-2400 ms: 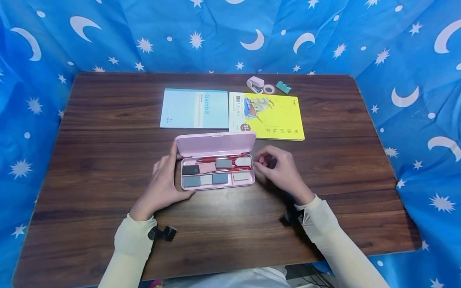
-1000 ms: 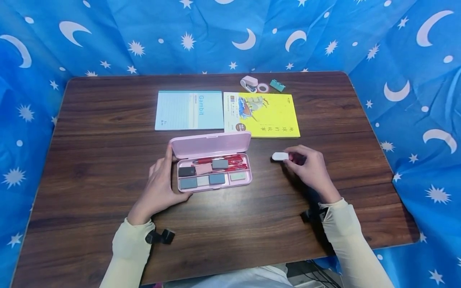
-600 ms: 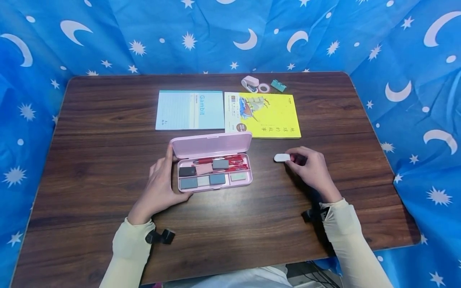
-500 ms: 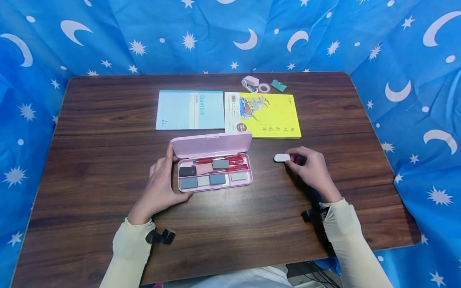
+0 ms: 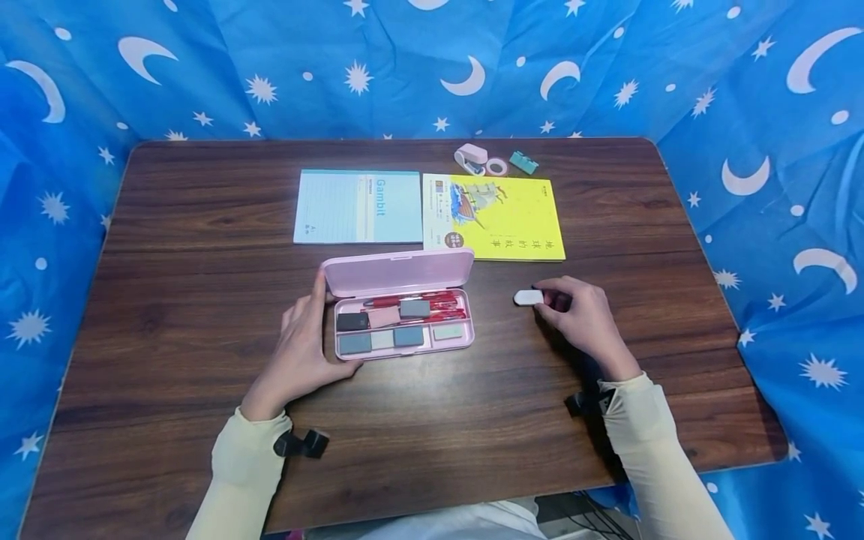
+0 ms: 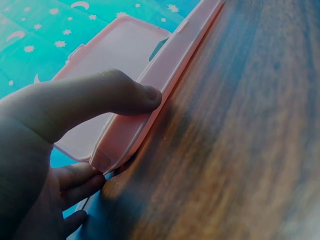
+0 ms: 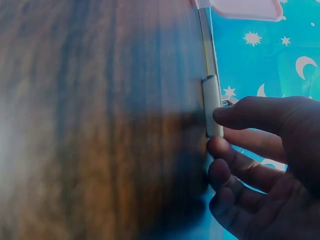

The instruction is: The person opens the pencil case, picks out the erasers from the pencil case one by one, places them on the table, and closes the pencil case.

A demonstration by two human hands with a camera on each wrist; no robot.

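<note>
A pink pencil case (image 5: 405, 354) stands on the table with its lid (image 5: 398, 274) raised. In it lie red pens (image 5: 444, 295) and several block erasers, among them a black one (image 5: 352, 322), a pink one (image 5: 384, 316) and a grey one (image 5: 415, 308). My left hand (image 5: 297, 352) holds the case's left end, thumb along the front wall (image 6: 150, 102) and the other fingers round the side and back. Right of the case, my right hand (image 5: 577, 311) pinches a white eraser (image 5: 528, 298) with a rounded end, low at the tabletop, between thumb and fingers.
Behind the case lie a light blue notebook (image 5: 358, 206) and a yellow book (image 5: 520, 217), side by side. Beyond the book are a small stapler (image 5: 470, 159), a tape roll (image 5: 496, 166) and a teal clip-like piece (image 5: 523, 162). A blue curtain (image 5: 405, 67) surrounds the table (image 5: 202, 202).
My right hand has taken the white eraser from the case's back compartment and carried it right, where it has stayed nearly still. The left hand keeps its hold on the case.
</note>
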